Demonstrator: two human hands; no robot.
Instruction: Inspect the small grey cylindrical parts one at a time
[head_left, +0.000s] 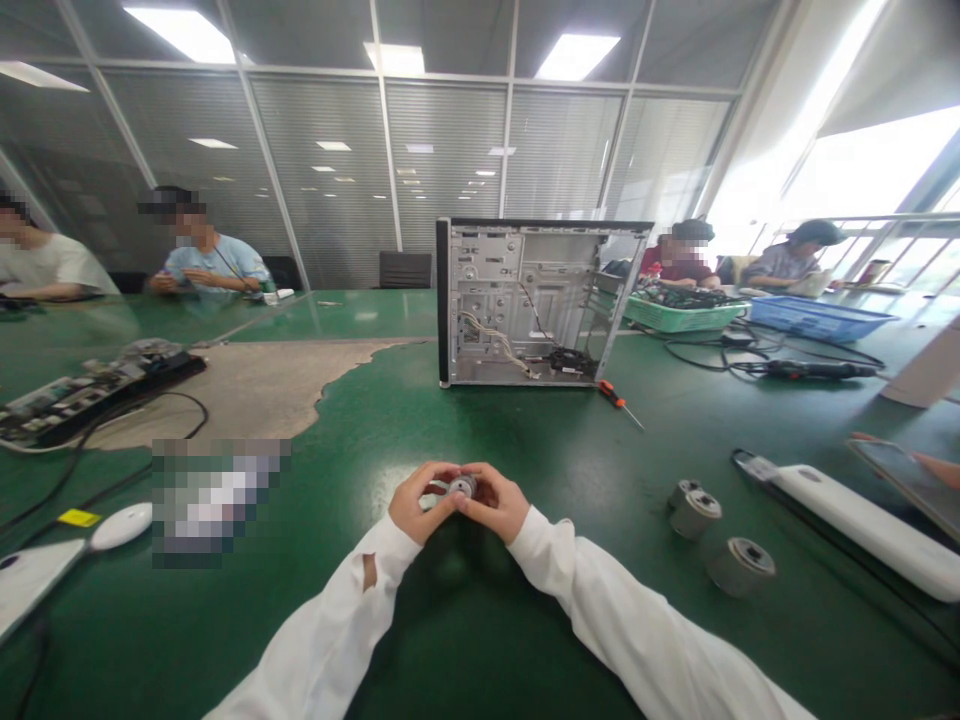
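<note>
A small round metal part [463, 487] is held between my two hands above the green table [390, 420]. My left hand [421, 503] grips it from the left, thumb and fingers closed round its side. From the right, my right hand [496, 500] pinches the same part, and the fingertips of both hands meet around it. My fingers hide much of the part. Beyond my hands stands an open metal computer case [525, 300]. An orange and black screwdriver [613, 396] lies by its lower right corner.
Several metal cylinders [741, 567] stand to the right, near a long white device [862, 520]. Power strips and cables [112, 385] lie at the left. Green [686, 315] and blue baskets [821, 316] sit at the back right. People sit across the table.
</note>
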